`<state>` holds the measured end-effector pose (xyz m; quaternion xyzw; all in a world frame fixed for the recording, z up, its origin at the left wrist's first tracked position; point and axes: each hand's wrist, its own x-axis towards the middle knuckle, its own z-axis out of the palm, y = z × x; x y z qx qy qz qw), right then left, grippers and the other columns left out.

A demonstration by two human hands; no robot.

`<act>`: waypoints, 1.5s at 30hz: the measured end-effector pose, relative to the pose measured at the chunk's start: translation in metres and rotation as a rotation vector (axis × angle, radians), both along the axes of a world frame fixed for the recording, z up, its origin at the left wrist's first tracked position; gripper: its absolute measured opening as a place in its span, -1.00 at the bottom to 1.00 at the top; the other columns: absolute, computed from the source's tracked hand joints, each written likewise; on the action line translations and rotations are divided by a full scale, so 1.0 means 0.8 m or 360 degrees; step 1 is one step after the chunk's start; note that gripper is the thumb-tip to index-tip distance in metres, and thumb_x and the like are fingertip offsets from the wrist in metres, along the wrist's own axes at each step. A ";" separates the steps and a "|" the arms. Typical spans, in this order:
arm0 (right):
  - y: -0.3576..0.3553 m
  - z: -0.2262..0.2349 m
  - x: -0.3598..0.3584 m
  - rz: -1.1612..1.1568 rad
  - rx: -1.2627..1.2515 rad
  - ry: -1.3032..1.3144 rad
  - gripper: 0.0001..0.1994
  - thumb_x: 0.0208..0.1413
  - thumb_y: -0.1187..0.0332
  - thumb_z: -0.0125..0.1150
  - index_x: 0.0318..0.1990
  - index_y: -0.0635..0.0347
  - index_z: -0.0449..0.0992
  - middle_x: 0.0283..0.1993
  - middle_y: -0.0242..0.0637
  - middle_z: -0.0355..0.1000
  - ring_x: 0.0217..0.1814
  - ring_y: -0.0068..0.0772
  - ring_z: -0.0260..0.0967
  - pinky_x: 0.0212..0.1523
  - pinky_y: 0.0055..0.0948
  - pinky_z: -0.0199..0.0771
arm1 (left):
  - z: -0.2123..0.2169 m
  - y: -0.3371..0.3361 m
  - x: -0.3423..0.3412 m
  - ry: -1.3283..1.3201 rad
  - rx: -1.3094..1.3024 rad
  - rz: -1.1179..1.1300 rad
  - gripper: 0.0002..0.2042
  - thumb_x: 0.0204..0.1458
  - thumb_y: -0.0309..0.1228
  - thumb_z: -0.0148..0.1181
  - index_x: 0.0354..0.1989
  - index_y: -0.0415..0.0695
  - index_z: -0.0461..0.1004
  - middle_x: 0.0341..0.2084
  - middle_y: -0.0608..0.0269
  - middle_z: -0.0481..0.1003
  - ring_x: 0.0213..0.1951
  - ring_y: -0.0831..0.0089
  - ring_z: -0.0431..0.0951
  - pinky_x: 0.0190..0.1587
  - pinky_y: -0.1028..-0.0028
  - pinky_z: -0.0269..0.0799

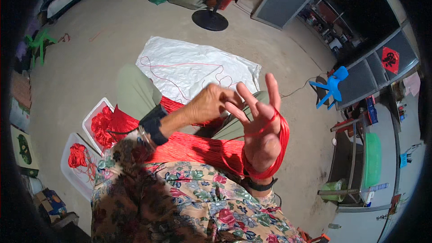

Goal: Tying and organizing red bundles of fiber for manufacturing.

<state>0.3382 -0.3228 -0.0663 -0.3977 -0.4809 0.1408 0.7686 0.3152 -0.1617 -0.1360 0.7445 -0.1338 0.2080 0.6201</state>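
Clearly wrapped in red cord (193,148) around palm and wrist: right hand (262,137), fingers spread, on the near side of the white sheet (180,51). Just beside it, left hand (213,102), fingers bent inward; impossible to tell whether pinching a strand. Leftward from the right hand, near side of the sheet, a broad skein of that cord over green trousers (135,83). On the sheet, one loose strand (198,64) in wandering curves. Left of the sheet and nearer, two white tubs (85,125) with red bundles (102,126) inside. Beyond the sheet, a black stand (210,20); right of the sheet, a blue chair (333,85). Farther right of the sheet, on a grey panel (362,78), red paper (390,60) with bold black writing.
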 end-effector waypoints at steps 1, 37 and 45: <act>0.006 -0.002 0.004 0.0139 0.0065 0.0170 -0.55 0.21 0.06 0.11 0.11 0.19 0.44 0.50 -0.02 -0.35 0.40 0.15 0.06 0.18 0.06 0.38 | -0.019 -0.010 -0.012 0.0047 0.0025 -0.0069 -0.88 0.04 -0.39 0.17 -0.32 -0.10 0.60 -0.55 0.07 0.53 -0.50 0.45 0.53 -0.39 0.41 0.41; 0.044 -0.044 0.087 -0.1357 -0.0629 -0.0797 -0.60 0.09 0.20 0.19 0.01 0.28 0.52 0.45 -0.14 -0.10 0.35 -0.04 0.15 0.24 -0.20 0.24 | 0.064 -0.092 -0.090 -0.0216 0.1009 -0.0609 -0.86 -0.05 -0.40 0.13 -0.57 -0.10 0.33 -0.74 0.08 0.38 -0.62 0.09 0.47 -0.58 0.15 0.33; -0.013 0.003 -0.009 -0.0713 -0.0584 -0.1076 -0.51 -0.12 0.18 0.39 -0.02 0.24 0.56 0.45 0.06 -0.25 0.43 0.17 -0.04 0.34 0.00 0.08 | 0.190 0.054 -0.025 -0.0301 0.1189 -0.0044 -0.89 -0.03 -0.43 0.26 -0.48 -0.21 0.57 -0.57 0.14 0.53 -0.52 0.36 0.54 -0.44 0.43 0.40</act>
